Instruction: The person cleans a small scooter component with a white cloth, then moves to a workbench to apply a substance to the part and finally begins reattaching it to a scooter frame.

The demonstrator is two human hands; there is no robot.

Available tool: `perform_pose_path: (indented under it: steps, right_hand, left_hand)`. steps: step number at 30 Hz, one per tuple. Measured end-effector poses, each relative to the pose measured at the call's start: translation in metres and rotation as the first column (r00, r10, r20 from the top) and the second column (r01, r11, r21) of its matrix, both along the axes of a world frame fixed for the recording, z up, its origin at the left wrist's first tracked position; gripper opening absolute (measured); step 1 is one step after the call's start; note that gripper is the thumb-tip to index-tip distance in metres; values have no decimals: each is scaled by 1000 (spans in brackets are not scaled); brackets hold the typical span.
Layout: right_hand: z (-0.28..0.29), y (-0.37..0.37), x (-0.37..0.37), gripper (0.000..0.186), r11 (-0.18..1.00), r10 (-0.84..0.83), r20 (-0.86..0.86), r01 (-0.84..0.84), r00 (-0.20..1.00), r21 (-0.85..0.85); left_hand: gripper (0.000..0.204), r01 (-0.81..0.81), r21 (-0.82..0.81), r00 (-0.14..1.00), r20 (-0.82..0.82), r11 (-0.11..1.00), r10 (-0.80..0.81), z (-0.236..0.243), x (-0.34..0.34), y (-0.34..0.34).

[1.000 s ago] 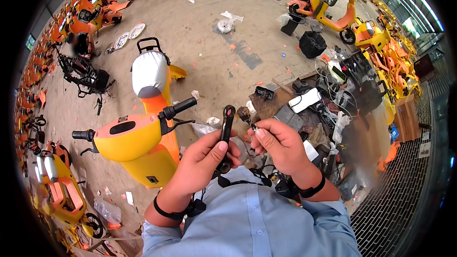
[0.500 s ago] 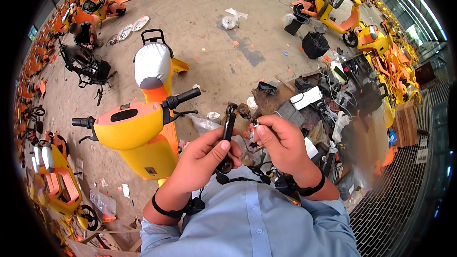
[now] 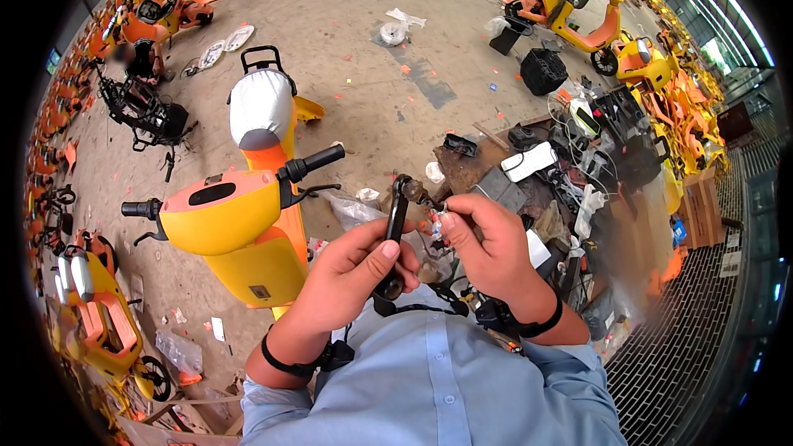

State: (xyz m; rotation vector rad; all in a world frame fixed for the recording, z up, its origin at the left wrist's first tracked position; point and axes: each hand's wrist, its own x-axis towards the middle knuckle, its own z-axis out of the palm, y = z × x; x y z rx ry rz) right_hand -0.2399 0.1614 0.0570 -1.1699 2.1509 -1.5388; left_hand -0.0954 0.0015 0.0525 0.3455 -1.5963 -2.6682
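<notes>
My left hand [image 3: 355, 272] is closed round a black bar-shaped tool [image 3: 396, 223] with a rounded head, much like a ratchet wrench, held nearly upright before my chest. At its head sits a dark, stubby piece [image 3: 415, 191] pointing right. Thumb and fingers of my right hand [image 3: 487, 244] pinch a small shiny part [image 3: 439, 220] with red and pale bits, just below that piece. Its exact kind is too small to make out. Left of my hands stands a yellow and orange scooter [image 3: 223, 215] with black handlebar grips and a silver-covered seat.
A bench heaped with cables, boxes and loose parts [image 3: 529, 173] lies to the right. Plastic bags [image 3: 351, 208] and scraps litter the concrete floor. Two people [image 3: 149, 58] work by scooters farther off. A black crate [image 3: 543, 72] stands at far right.
My right hand and the small part have shifted slightly, and the stubby dark piece now lies closer to the tool's head. The left hand keeps its grip.
</notes>
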Motion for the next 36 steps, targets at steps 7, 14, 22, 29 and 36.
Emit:
perform_pose_path:
  steps: [7,14,22,29,36]
  right_hand:
    - [2,1,0,13,997,-74,-93,75,993,-2]
    - [7,8,-1,12,986,-153,-157,140,976,-91]
    - [8,1,-5,12,983,-156,-278,122,948,-137]
    - [4,-2,-11,13,983,-160,-381,110,911,-148]
    - [-5,-8,-17,20,972,-204,-516,109,832,-208]
  left_hand:
    - [36,-34,-15,999,-8,999,34,2,0,4]
    - [36,-55,3,998,7,998,55,0,0,7]
    - [37,-12,65,1000,-2,998,12,0,-3,6]
    - [37,14,64,1000,-11,998,-14,-1,-8,4]
    - [38,39,114,999,-18,993,-37,0,-13,0]
